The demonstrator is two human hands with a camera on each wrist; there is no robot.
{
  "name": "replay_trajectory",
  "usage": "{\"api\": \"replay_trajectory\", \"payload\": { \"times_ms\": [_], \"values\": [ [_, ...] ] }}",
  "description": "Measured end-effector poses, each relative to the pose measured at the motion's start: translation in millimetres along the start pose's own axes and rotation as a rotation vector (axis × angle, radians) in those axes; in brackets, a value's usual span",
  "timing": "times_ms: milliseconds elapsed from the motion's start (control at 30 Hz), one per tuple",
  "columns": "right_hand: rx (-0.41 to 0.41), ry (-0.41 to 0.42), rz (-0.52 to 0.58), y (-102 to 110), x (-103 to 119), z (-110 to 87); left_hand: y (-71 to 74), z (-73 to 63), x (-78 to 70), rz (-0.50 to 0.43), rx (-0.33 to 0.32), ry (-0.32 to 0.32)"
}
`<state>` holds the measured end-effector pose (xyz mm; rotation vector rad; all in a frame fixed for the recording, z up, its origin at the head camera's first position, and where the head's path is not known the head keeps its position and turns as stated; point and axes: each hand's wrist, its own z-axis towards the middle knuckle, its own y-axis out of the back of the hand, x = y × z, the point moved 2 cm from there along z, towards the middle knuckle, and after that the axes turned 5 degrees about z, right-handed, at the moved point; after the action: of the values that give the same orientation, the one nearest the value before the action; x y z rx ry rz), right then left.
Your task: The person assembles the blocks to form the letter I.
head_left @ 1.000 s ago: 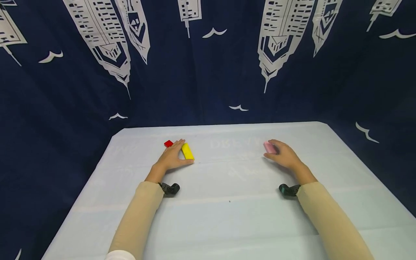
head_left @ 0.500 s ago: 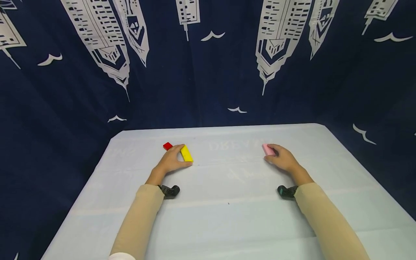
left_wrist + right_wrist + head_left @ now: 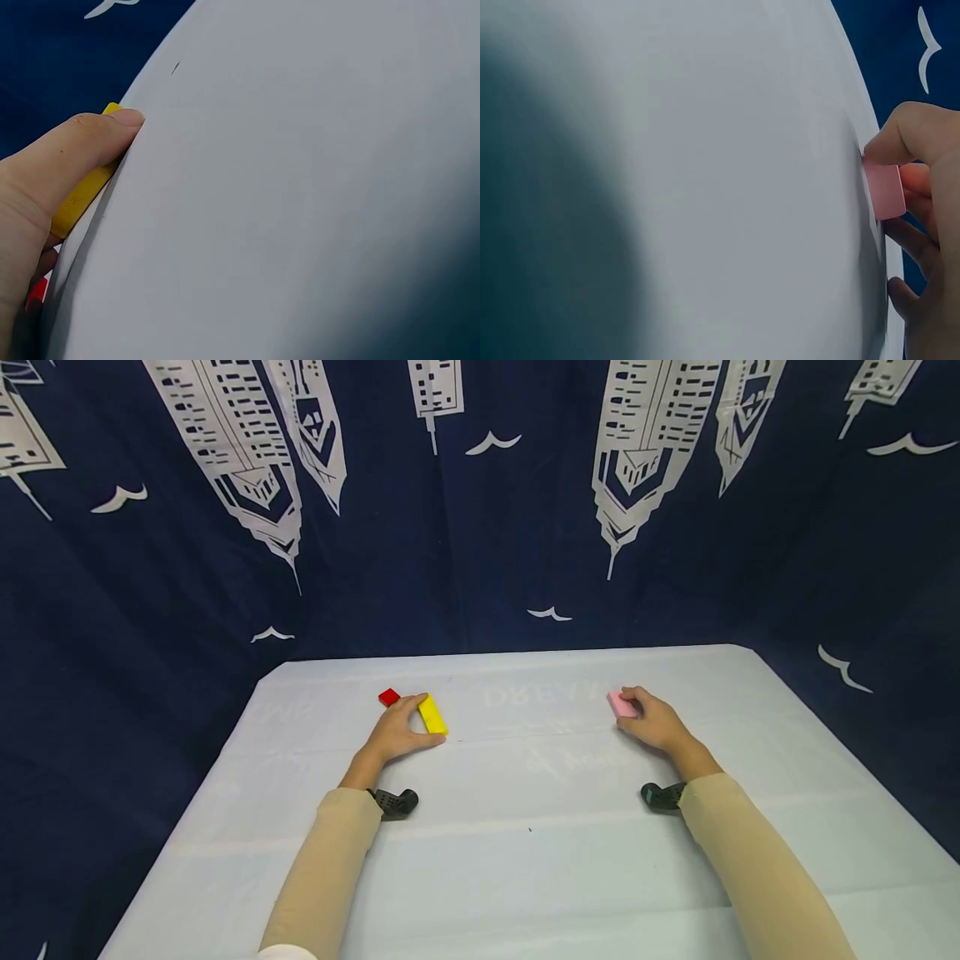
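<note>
At the far left part of the white table, my left hand [image 3: 399, 731] pinches a long yellow block [image 3: 432, 715] lengthwise. Its thumb is at the near end and its fingertips at the far end; the thumb overlaps the yellow block [image 3: 84, 196] in the left wrist view. Just beyond those knuckles lies a small red block [image 3: 388, 697], partly hidden by the hand. Over on the right, my right hand [image 3: 660, 722] holds a pink block [image 3: 621, 704] between thumb and fingers. In the right wrist view the pink block [image 3: 885, 190] sits low at the table surface, under the thumb.
The white table [image 3: 480, 877] has faint lettering and creases, with cut corners at its far edge. Behind it hangs a dark blue curtain [image 3: 465, 543] printed with white buildings and birds. Black devices [image 3: 397, 804] are strapped at both wrists.
My left fingers have curled in from a straighter spread onto the yellow block's far end. My right thumb and fingers have closed in on the pink block. The blocks have hardly moved.
</note>
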<state>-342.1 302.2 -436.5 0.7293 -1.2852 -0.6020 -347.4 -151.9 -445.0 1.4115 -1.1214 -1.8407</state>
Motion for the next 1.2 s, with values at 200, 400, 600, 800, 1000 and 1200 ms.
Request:
{"api": "replay_trajectory", "payload": {
  "times_ms": [200,400,600,800,1000,1200],
  "values": [
    [-0.037,0.001,0.025,-2.5,-4.8,-2.3,-1.6,-0.8,0.2,0.008,-0.002,0.003],
    [-0.111,0.018,0.081,-5.3,-7.9,-7.3,-1.5,-0.1,1.1,-0.001,0.001,0.015],
    [-0.158,-0.012,0.126,-9.8,-9.4,-10.7,-0.4,-0.4,-0.5,-0.018,-0.005,0.023],
    [-0.187,-0.022,0.135,-15.3,-9.1,-10.0,0.3,-3.1,-0.1,-0.022,0.000,0.043],
    [-0.171,-0.035,0.138,-16.4,-7.4,-11.6,-0.7,-5.5,1.5,-0.033,0.001,0.060],
    [-0.190,-0.037,0.122,-11.3,-9.2,-13.3,-0.7,-0.7,-2.3,-0.071,-0.017,0.039]
  ]
}}
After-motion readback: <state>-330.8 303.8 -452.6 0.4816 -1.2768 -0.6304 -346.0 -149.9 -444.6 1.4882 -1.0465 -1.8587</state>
